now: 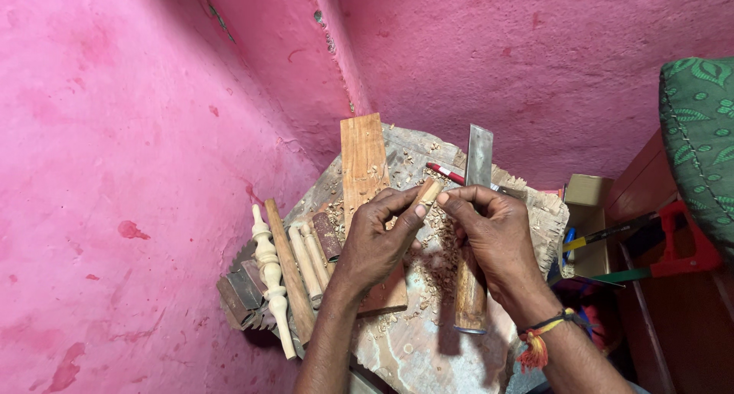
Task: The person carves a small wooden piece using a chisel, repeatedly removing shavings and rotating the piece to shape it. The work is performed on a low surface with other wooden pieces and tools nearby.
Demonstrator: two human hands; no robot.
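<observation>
Hands meet over the bench (428,356): left hand (375,245) pinches a small peg (428,190) by its end, right hand (493,237) closes on a chisel (475,210). Best keep the peg steady, fingertips clear of the blade, shavings (440,249) brushed aside.

Small woodcarving workshop: shaving-strewn wooden work block (413,348) against pink wall (115,172), turned spindles (269,275) at its left edge, saw (650,265) to its right.
</observation>
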